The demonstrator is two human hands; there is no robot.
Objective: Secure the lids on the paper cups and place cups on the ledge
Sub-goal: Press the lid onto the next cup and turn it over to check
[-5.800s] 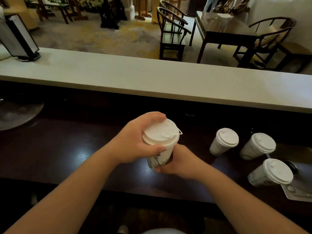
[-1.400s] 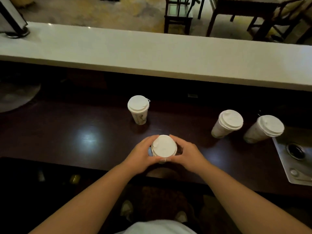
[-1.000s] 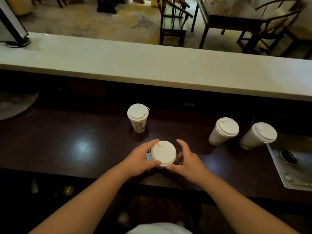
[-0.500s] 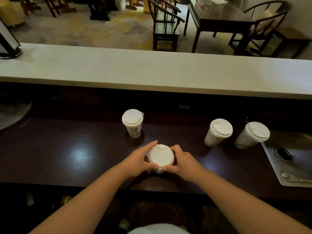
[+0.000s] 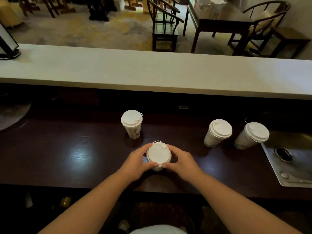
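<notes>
A white-lidded paper cup [image 5: 158, 155] stands near the front of the dark wooden counter [image 5: 67, 157]. My left hand [image 5: 137, 162] and my right hand [image 5: 181, 161] both grip the rim of its lid from either side. A second lidded cup [image 5: 132, 123] stands just behind it. Two more lidded cups [image 5: 217, 132] [image 5: 252, 135] stand at the right. The pale ledge [image 5: 152, 71] runs across above the counter, with no cups on it.
A steel sink [image 5: 290, 159] with a drain sits at the counter's right end. A black sign stand [image 5: 6, 46] stands on the ledge's far left. A grey round object [image 5: 11, 114] lies at the left. Chairs and a table stand beyond the ledge.
Earlier I held another cup; it now stands behind. Over the last second my hands loosened, then closed again around the front cup's lid. The view tilted up slightly.
</notes>
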